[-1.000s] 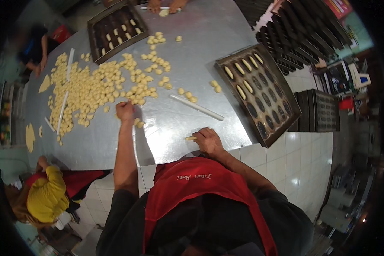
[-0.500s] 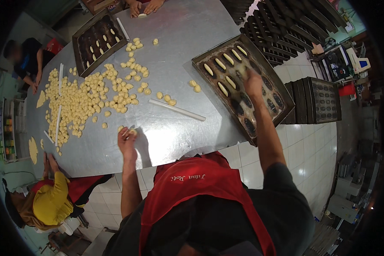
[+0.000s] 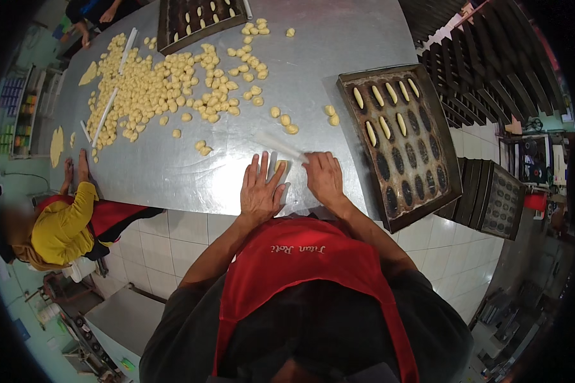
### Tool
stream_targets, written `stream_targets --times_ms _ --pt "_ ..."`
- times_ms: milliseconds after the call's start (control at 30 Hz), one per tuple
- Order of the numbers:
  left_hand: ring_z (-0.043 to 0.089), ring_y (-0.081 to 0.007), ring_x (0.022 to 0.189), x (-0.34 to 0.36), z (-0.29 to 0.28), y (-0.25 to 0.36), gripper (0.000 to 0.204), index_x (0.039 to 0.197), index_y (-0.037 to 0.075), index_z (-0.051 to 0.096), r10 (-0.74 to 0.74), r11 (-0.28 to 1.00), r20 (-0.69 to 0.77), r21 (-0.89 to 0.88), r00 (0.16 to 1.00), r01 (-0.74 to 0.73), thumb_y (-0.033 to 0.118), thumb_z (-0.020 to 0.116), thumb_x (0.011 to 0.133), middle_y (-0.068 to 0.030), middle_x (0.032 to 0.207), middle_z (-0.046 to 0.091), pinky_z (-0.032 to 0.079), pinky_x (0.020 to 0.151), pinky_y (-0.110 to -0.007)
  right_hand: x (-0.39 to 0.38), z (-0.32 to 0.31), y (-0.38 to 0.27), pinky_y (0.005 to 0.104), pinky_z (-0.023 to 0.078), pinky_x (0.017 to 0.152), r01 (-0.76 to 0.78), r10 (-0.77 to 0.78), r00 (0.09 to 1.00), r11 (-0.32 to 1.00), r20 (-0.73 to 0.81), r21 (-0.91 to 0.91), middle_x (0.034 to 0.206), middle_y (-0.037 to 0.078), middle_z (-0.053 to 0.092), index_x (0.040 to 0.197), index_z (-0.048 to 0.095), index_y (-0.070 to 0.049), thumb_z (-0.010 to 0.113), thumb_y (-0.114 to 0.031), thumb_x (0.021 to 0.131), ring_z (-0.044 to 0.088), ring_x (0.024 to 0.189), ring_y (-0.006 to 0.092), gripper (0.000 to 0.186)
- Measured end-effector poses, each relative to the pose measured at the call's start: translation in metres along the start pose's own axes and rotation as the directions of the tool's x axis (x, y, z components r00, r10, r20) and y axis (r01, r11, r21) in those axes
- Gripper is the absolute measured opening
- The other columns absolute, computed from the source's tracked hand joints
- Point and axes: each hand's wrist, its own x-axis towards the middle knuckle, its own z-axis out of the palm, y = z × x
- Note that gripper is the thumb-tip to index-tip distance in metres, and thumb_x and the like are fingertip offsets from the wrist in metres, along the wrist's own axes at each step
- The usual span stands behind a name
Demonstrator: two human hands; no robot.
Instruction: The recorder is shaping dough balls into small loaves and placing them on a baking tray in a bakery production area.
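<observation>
On the metal table in front of me, my left hand [image 3: 260, 191] lies flat with its fingers spread. A small piece of dough [image 3: 281, 166] is beside its index finger, partly hidden. My right hand [image 3: 324, 179] is closed on the near end of a thin white rolling pin [image 3: 278, 145], which is smeared by motion. To the right, a dark baking tray [image 3: 410, 210] with oval hollows carries several pale dough sticks [image 3: 384, 127] in its two far rows. A few dough balls [image 3: 203, 148] sit to the left of my left hand.
A large heap of dough balls [image 3: 147, 83] covers the table's left part. Another tray [image 3: 201, 37] with dough sticks stands at the far edge. A co-worker in yellow [image 3: 67, 223] is at the left, another person's hand [image 3: 83, 35] at the far left. Stacked trays [image 3: 479, 198] stand right.
My right hand has left the tray, where another dough stick now lies, and taken hold of the rolling pin. My left hand has moved right, away from the dough balls. The view has shifted.
</observation>
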Motion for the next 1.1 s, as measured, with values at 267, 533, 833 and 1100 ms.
stream_targets --times_ms 267,533,833,1100 --pt "0.026 -0.0467 0.166 0.070 0.007 -0.060 0.082 0.173 0.002 0.031 -0.127 0.972 -0.064 0.191 0.990 0.137 0.042 0.059 0.108 -0.0299 0.179 0.025 0.017 0.135 -0.061 0.063 0.020 -0.003 0.0500 0.049 0.104 0.121 -0.116 0.992 0.978 -0.038 0.169 0.127 0.018 0.069 0.144 0.063 -0.004 0.080 -0.024 0.094 0.061 0.121 0.0386 0.057" --pt "0.029 -0.0451 0.165 -0.029 -0.004 -0.024 0.080 0.171 0.000 0.035 0.112 0.988 0.168 -0.122 0.979 -0.092 0.033 0.064 0.104 -0.0269 0.178 0.032 0.023 0.134 -0.057 -0.008 0.000 -0.017 0.0519 0.047 0.098 -0.192 0.101 0.925 0.956 0.366 0.221 0.113 0.011 0.067 0.107 0.070 -0.008 0.084 -0.020 0.087 0.059 0.118 0.0395 0.027" --pt "0.041 -0.0429 0.157 -0.038 0.017 -0.024 0.063 0.162 -0.003 0.049 0.119 0.984 0.127 -0.146 0.985 -0.100 0.022 0.062 0.105 -0.0244 0.167 0.049 0.032 0.132 -0.053 -0.037 0.026 -0.032 0.0506 0.045 0.106 0.278 -0.260 0.954 0.953 0.151 -0.116 0.155 0.016 0.057 0.150 0.063 -0.002 0.066 -0.004 0.087 0.057 0.126 0.0356 0.063" --pt "0.060 -0.0405 0.131 -0.006 -0.035 -0.076 0.050 0.145 0.002 0.061 -0.129 0.920 -0.060 -0.380 0.990 0.097 0.005 0.069 0.095 -0.0213 0.143 0.063 0.049 0.111 -0.052 0.067 0.064 -0.056 0.0553 0.043 0.115 -0.001 -0.060 0.899 0.990 0.434 0.138 0.158 0.021 0.054 0.148 0.062 0.001 0.071 -0.008 0.088 0.054 0.135 0.0442 0.062"
